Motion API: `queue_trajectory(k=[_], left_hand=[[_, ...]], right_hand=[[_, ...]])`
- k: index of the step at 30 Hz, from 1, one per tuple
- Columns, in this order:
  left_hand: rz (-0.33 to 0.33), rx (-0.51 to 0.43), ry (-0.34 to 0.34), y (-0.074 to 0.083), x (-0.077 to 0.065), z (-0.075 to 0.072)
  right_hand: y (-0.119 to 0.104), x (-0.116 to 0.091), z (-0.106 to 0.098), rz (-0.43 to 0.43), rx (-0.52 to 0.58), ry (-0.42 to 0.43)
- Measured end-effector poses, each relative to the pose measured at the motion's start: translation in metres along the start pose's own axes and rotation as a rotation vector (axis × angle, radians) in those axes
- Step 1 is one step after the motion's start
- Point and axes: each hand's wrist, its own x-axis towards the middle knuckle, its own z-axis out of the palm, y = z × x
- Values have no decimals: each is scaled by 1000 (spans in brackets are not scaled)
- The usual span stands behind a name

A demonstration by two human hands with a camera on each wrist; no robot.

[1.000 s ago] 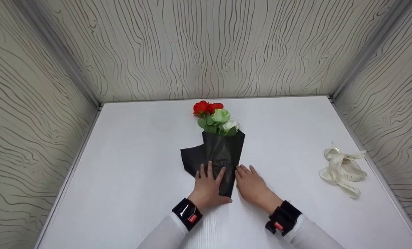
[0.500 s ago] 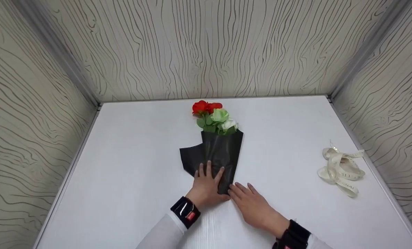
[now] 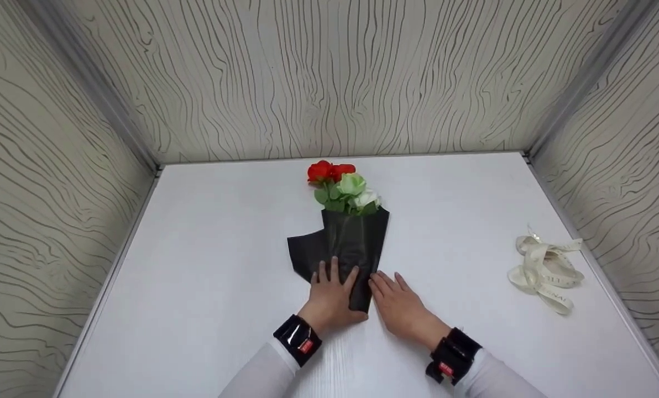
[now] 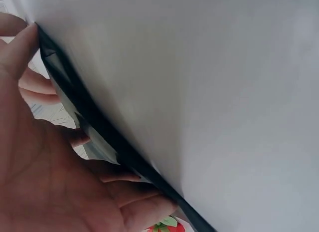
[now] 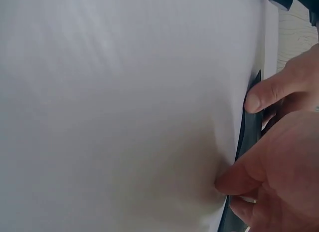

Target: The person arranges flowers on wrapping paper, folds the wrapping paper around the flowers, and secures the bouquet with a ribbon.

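Black wrapping paper (image 3: 357, 237) lies folded round a small bouquet in the middle of the table, its loose flap pointing left. Red roses (image 3: 321, 172), a light green rose (image 3: 352, 184) and a white rose (image 3: 366, 199) stick out at the top; their stems are hidden. My left hand (image 3: 329, 304) rests on the lower paper with fingers spread, its thumb at the bottom tip. Along the paper's right edge, straight fingers of my right hand (image 3: 398, 309) touch it. The right wrist view shows the fingertips (image 5: 234, 182) right at that edge, by the left thumb (image 5: 264, 96).
A loose heap of cream ribbon (image 3: 539, 265) with printed lettering lies on the right side of the white table (image 3: 213, 249). Wood-patterned panels (image 3: 329, 77) enclose the table at the back and both sides.
My right hand slid down the paper's right edge to the bottom tip, then came partway back up. The left hand keeps its place, and the bouquet has barely shifted.
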Motion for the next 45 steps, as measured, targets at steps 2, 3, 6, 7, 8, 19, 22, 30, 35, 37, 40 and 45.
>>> queue_trajectory(k=[2,3,6,7,8,19,22,30,35,37,40,45], left_hand=[[-1,2,0,0,0,0],[-1,1,1,0,0,1],[-1,2,3,0,0,1],[-1,1,4,0,0,1],[0,0,3,1,-1,1],[7,11,17,3,-3,0],[12,24,22,4,-3,0],[13,-2,18,4,-4,0],[6,-1,7,3,-3,0],[5,9,6,3,-3,0],[13,27,10,0,-2,0],[33,-41,25,-12,0,-1]], right_hand=[[6,6,-1,24,22,-14],[9,9,0,37,30,-20],[19,19,1,78,53,-26],[22,22,2,91,62,-26],[26,26,2,106,70,-29],[67,59,6,253,197,-43],[77,66,7,277,218,-45],[98,80,8,305,261,-4],[103,85,10,321,275,13],[103,86,11,324,282,11],[99,85,9,320,288,0],[78,74,0,286,281,51]])
